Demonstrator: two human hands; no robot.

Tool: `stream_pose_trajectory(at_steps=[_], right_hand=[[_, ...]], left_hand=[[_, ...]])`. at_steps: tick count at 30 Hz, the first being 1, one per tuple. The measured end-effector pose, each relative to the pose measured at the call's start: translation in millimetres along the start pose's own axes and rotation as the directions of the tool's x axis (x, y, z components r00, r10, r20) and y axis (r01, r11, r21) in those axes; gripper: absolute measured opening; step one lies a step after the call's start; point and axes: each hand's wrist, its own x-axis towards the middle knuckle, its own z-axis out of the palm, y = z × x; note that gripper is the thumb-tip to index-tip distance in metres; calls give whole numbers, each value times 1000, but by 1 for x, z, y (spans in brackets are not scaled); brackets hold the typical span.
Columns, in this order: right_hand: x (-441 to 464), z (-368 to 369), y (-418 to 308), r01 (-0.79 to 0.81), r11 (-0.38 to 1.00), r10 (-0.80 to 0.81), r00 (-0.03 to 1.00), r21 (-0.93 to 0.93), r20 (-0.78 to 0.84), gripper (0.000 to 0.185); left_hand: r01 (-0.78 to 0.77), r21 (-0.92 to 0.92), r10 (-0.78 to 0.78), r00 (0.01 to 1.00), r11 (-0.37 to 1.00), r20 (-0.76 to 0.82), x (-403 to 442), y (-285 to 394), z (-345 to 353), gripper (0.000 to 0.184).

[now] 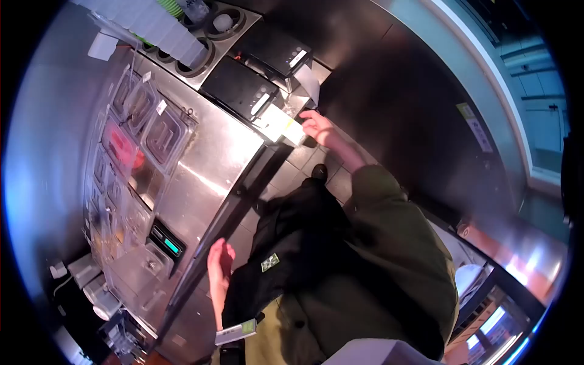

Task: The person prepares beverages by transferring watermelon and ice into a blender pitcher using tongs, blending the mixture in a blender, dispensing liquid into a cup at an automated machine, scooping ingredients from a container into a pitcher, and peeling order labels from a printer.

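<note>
My right hand [320,129] reaches toward two black label printers, its fingers slightly bent and apart. The nearer printer [239,89] stands at the counter's end, with a bright white and yellowish paper label [292,129] just beside my fingertips. I see no clear grip on that paper. The other printer [275,50] sits behind it, with a white paper strip [308,84] hanging from it. My left hand [220,260] is low beside the counter edge, fingers loosely spread and holding nothing.
On the steel counter [204,152] are several lidded clear food containers [164,134] and a scale with a lit green display [171,246]. Stacked cups [164,33] stand in holders at the back. A dark panel [401,79] rises to the right, above the tiled floor [285,176].
</note>
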Motion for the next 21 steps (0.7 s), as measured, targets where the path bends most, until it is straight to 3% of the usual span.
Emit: stream_pose_trajectory(at_steps=[1, 4, 7, 12, 15, 16, 19, 20, 21], right_hand=[[-16, -15, -12, 109, 992, -106, 993, -59, 55, 29], [-46, -41, -60, -36, 999, 43, 976, -36, 214, 15], [-51, -48, -87, -66, 995, 32, 919, 74, 392, 13], [-61, -22, -119, -366, 876, 233, 891, 313, 390, 24], [-49, 0, -80, -353, 896, 255, 905, 269, 339, 25], [-46, 2, -74, -396, 901, 329, 889, 175, 320, 26], [-42, 2, -46, -220, 975, 200, 936, 39, 289, 27], [-35, -3, -15, -31, 998, 46, 947, -53, 318, 32], [-39, -7, -25, -16, 1000, 22, 939, -19, 344, 34]], left_hand=[[-42, 16, 41, 999, 999, 19, -2, 4, 26, 25], [-53, 145, 44, 997, 988, 59, -4, 26, 77, 23], [-142, 199, 128, 988, 970, 82, 7, 39, 107, 22], [-199, 235, 160, 971, 951, 176, 6, 49, 141, 23], [-199, 227, 148, 964, 953, 222, 7, 43, 152, 22], [-192, 228, 138, 963, 955, 233, 8, 40, 156, 22], [-180, 217, 114, 951, 959, 286, 12, 31, 159, 22], [-175, 210, 107, 948, 962, 301, 14, 28, 159, 22], [-169, 202, 100, 944, 965, 316, 17, 25, 161, 23]])
